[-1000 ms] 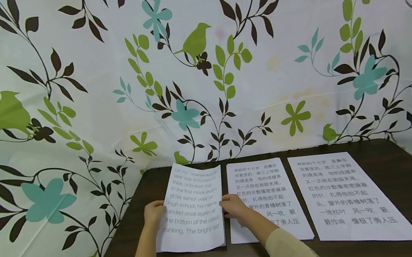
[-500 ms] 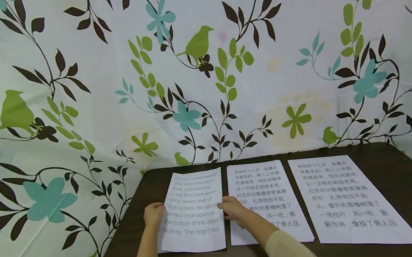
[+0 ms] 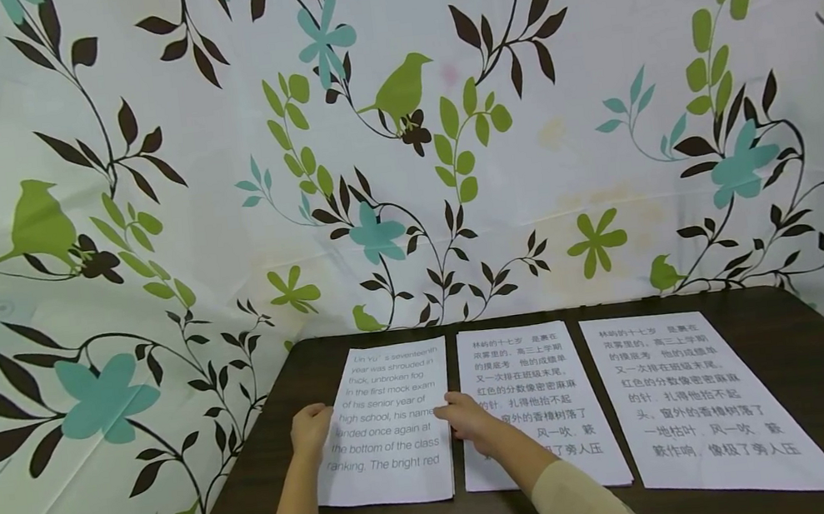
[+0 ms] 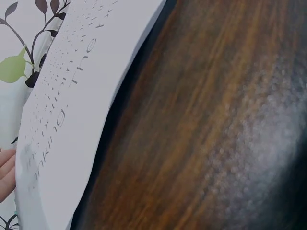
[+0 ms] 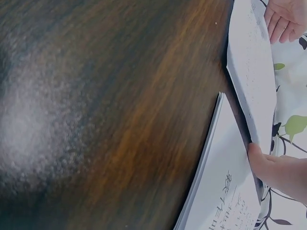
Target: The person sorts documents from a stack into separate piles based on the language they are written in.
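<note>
left hand (image 3: 311,427), straight-fingered, touches the english sheet (image 3: 386,440); right hand (image 3: 472,420), thumb over its edge, pinching? can't tell!

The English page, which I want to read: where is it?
Head view: the English page is the leftmost sheet, between left hand and right hand, beside the middle Chinese stack.

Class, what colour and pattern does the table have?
The table is dark brown with streaky wood-like grain, showing best in the left wrist view.
</note>
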Tool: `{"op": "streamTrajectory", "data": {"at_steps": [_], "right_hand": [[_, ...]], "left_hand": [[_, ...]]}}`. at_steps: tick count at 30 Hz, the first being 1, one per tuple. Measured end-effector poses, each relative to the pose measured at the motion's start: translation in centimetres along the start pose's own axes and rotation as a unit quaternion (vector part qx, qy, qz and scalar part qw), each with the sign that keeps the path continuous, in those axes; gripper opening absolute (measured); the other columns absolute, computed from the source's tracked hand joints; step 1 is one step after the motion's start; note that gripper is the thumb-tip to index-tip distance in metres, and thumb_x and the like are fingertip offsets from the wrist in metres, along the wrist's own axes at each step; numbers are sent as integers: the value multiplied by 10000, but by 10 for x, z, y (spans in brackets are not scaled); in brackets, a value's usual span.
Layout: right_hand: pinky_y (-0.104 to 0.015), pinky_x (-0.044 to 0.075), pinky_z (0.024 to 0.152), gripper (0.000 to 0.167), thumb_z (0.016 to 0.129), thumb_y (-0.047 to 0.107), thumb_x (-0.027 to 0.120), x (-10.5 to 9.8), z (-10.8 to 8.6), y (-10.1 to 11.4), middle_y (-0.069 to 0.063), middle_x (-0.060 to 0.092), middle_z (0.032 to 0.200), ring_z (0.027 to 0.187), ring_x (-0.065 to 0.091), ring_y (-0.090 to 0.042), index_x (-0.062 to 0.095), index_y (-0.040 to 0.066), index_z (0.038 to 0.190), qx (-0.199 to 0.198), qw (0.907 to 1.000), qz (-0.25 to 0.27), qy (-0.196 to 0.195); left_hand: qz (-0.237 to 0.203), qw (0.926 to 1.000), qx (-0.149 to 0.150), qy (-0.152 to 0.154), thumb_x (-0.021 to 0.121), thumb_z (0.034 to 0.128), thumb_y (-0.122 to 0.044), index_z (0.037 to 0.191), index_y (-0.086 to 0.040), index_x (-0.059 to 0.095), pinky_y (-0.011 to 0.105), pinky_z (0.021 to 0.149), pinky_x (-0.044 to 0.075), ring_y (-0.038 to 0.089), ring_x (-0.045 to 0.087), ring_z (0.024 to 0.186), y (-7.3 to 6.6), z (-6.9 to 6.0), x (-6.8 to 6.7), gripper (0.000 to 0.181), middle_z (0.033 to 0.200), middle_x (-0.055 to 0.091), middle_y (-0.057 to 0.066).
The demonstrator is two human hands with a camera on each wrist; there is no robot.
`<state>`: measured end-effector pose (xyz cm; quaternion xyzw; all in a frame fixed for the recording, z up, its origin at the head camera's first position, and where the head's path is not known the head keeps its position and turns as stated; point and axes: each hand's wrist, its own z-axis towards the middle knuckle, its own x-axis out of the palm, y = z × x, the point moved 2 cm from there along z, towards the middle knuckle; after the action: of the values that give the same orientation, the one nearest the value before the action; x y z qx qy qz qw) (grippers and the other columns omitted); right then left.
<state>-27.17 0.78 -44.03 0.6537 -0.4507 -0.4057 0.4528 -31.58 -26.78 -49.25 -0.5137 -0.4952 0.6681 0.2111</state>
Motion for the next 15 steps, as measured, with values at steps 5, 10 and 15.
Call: {"op": "streamTrajectory", "data": {"at_steps": [5, 10, 15], "right_hand": [[-491, 359, 829, 539, 848, 149, 473, -4, 1, 0, -305, 326, 1249, 1110, 343, -431, 273, -134, 1260, -60, 9999, -29, -100], [-486, 371, 817, 549, 842, 170, 486, -8, 2, 2, -286, 340, 1251, 1103, 358, -424, 283, -104, 1273, -123, 9997, 8, -208], [-478, 374, 828, 604, 830, 235, 513, -13, 1, 7, -290, 328, 1258, 1103, 363, -421, 277, -86, 1284, -38, 9996, -22, -288]], "left_hand": [[-40, 10000, 32, -12, 465, 870, -243, 1150, 23, 472, 486, 842, 357, 341, 457, 975, 18, 19, 11, 387, 1125, 470, 219], [-119, 9999, 93, -40, 469, 866, -315, 1164, -3, 464, 484, 841, 359, 322, 470, 964, 20, 28, 17, 432, 1123, 472, 194], [-329, 9992, 231, -46, 496, 850, -336, 1173, -20, 463, 468, 833, 371, 300, 487, 947, 17, 36, 19, 453, 1101, 487, 165]]}}
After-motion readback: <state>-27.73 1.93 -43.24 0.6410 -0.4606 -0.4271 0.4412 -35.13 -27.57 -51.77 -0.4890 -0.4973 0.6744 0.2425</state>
